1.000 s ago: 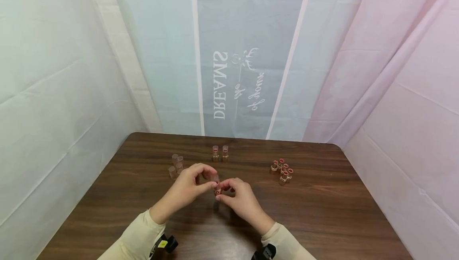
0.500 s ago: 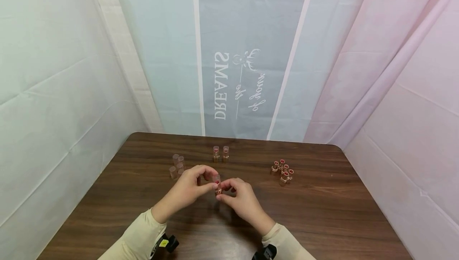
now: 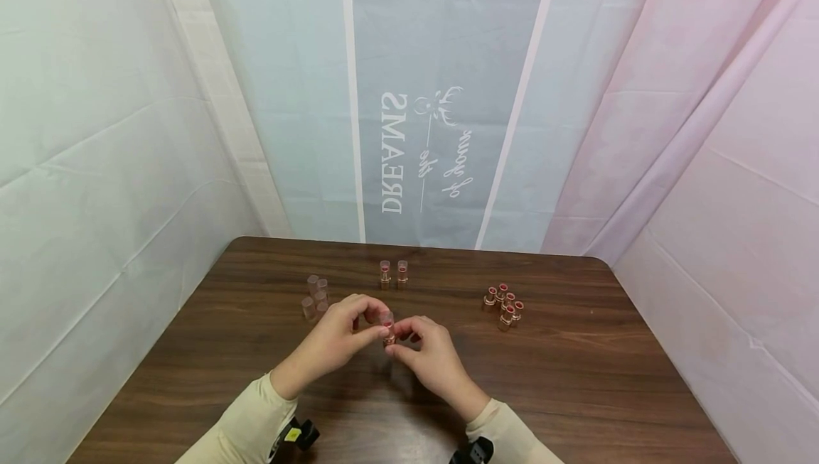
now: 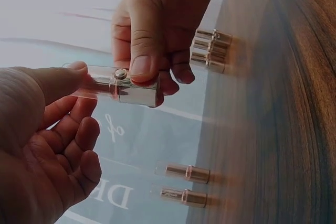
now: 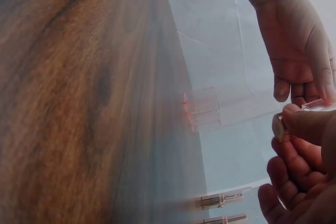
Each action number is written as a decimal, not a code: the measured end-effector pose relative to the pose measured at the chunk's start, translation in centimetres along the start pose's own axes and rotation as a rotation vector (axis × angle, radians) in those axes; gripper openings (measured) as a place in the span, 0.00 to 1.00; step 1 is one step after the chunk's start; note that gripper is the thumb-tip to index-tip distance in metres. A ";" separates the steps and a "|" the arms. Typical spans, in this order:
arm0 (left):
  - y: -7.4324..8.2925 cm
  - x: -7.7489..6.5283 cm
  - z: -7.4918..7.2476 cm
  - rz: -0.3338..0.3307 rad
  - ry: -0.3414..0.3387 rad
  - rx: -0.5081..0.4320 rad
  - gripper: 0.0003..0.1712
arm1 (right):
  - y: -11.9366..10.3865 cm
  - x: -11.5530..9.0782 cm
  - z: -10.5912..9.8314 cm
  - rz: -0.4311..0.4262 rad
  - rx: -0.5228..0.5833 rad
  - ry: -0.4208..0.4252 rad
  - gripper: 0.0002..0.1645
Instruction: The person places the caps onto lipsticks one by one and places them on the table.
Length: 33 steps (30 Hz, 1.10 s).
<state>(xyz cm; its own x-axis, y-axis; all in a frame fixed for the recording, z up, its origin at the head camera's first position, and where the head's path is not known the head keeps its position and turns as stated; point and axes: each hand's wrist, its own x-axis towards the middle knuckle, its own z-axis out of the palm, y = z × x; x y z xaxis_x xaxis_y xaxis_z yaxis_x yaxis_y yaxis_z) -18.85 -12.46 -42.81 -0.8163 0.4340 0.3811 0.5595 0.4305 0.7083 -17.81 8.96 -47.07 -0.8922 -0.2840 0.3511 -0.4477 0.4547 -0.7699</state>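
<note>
Over the middle of the table, both hands hold one lipstick (image 3: 389,336) with a gold base and a red tip. My left hand (image 3: 335,335) pinches the clear cap (image 4: 94,75), which sits over the tip, between thumb and fingers. My right hand (image 3: 430,354) grips the gold base (image 4: 137,96) from the other side, as the left wrist view shows. Seen from the right wrist, the right thumb (image 5: 307,125) presses on the base, and the end face (image 5: 278,127) points toward the table. The left hand's fingers partly cover the cap in the head view.
Two capped lipsticks (image 3: 402,276) stand at the back of the wooden table (image 3: 576,393). Several loose clear caps (image 3: 308,308) stand to the left, just past the left hand. Several uncapped lipsticks (image 3: 506,317) cluster at the right. A printed curtain (image 3: 441,23) hangs behind the table.
Both hands keep nearly the same place. Between their fingers the lipstick and its cap show a little more plainly than a second ago.
</note>
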 end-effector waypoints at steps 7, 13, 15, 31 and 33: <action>0.1 -0.1 0.2 0.030 0.000 0.030 0.10 | 0.0 -0.1 0.1 0.001 0.025 0.039 0.13; 0.0 -0.2 0.5 0.043 0.033 0.065 0.11 | 0.3 0.0 0.1 -0.020 0.044 0.049 0.14; -0.1 -0.2 0.5 0.051 0.038 0.070 0.12 | 0.4 -0.1 0.1 -0.027 0.049 0.049 0.14; -1.9 0.4 -2.6 -0.104 0.021 0.091 0.16 | 3.1 4.0 -2.2 0.051 0.017 0.085 0.12; -2.0 0.4 -2.9 -0.115 0.021 0.089 0.15 | 3.8 4.9 -2.5 0.078 -0.008 0.083 0.12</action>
<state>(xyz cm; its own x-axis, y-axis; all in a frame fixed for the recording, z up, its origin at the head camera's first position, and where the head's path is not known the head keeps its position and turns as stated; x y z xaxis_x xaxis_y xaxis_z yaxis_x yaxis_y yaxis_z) -20.73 -15.47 -42.31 -0.8780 0.3619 0.3134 0.4721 0.5454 0.6926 -24.07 11.41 -46.96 -0.9259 -0.1773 0.3335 -0.3771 0.4798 -0.7922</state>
